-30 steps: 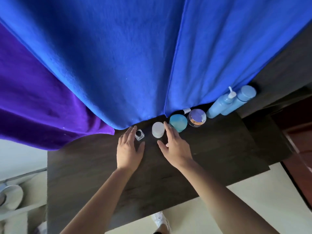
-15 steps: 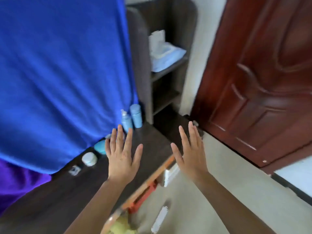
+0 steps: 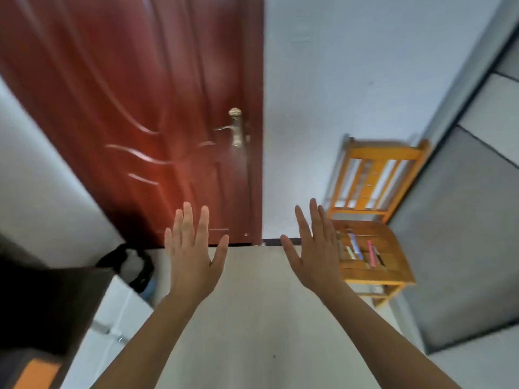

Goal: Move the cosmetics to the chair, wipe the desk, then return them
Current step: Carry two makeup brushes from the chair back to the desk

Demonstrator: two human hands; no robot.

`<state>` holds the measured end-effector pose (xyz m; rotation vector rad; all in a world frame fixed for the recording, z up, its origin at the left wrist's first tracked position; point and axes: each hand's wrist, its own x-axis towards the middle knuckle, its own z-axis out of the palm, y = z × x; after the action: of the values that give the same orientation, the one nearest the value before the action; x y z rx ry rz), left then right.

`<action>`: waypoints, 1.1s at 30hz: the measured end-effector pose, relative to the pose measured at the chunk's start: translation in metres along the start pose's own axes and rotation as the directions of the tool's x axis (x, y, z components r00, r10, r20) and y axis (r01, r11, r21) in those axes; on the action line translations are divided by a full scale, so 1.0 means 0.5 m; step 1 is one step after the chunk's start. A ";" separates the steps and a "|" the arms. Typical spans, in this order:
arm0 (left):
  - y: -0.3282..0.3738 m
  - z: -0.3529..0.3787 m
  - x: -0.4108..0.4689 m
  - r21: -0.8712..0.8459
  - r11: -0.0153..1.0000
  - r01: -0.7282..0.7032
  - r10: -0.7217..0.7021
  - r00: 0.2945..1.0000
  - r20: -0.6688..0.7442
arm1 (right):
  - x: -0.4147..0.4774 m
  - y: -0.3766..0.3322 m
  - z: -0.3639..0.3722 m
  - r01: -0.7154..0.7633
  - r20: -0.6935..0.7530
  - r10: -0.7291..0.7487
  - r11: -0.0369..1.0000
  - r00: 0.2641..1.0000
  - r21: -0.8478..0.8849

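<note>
My left hand (image 3: 192, 256) and my right hand (image 3: 314, 254) are both raised in front of me with fingers spread and straight, holding nothing. A yellow wooden chair (image 3: 393, 273) stands at the right against the white wall. On its slatted seat lie several slim cosmetic sticks (image 3: 361, 249), in blue, pink and green. My right hand is just left of the chair seat, apart from it. A dark corner of the desk (image 3: 42, 304) shows at the lower left; the jars and bottles on it are out of view.
A red-brown door (image 3: 157, 113) with a brass handle (image 3: 236, 127) fills the upper left. A black bag (image 3: 134, 265) lies on the floor by the door. A grey cabinet panel (image 3: 463, 234) stands at the right. Pale floor (image 3: 252, 318) stretches ahead.
The view has swung right, from the desk and blue cloth to the door and chair. Both hands left the desk and stay raised, spread and empty.
</note>
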<state>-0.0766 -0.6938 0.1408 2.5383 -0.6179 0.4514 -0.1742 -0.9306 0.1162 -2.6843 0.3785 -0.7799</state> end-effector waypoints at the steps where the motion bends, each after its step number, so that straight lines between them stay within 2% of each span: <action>1: 0.050 0.029 0.022 -0.033 0.999 -0.032 0.033 0.999 0.026 | 0.001 0.049 -0.029 -0.047 -0.021 0.046 0.999 0.999 -0.025; 4: 0.175 0.110 0.069 -0.099 0.984 -0.149 0.158 0.983 0.092 | -0.008 0.168 -0.082 -0.194 -0.059 0.190 0.978 0.980 -0.072; 8: 0.269 0.212 0.117 -0.146 0.953 -0.265 0.287 0.946 0.153 | -0.024 0.270 -0.103 -0.310 -0.072 0.304 0.946 0.950 -0.091; 14: 0.363 0.402 0.241 -0.232 0.925 -0.302 0.357 0.898 0.257 | 0.045 0.444 -0.078 -0.482 0.005 0.492 0.856 0.871 -0.189; 19: 0.410 0.560 0.373 -0.258 0.940 -0.223 0.310 0.872 0.378 | 0.160 0.597 -0.042 -0.580 0.072 0.612 0.776 0.788 -0.249; 24: 0.473 0.695 0.491 -0.245 0.947 -0.209 0.305 0.825 0.476 | 0.236 0.742 -0.022 -0.705 0.050 0.737 0.662 0.674 -0.253; 29: 0.553 0.811 0.517 -0.241 0.963 -0.121 0.240 0.791 0.562 | 0.244 0.872 -0.004 -0.765 0.096 0.796 0.601 0.597 -0.232; 33: 0.601 0.916 0.475 -0.156 0.987 -0.030 0.122 0.770 0.626 | 0.233 1.004 0.048 -0.775 0.230 0.807 0.588 0.543 -0.231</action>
<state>0.0637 -1.2496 -0.0261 2.5080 -0.9541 -0.4543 -0.1470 -1.4232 -0.0352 -2.2356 1.4497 -0.0344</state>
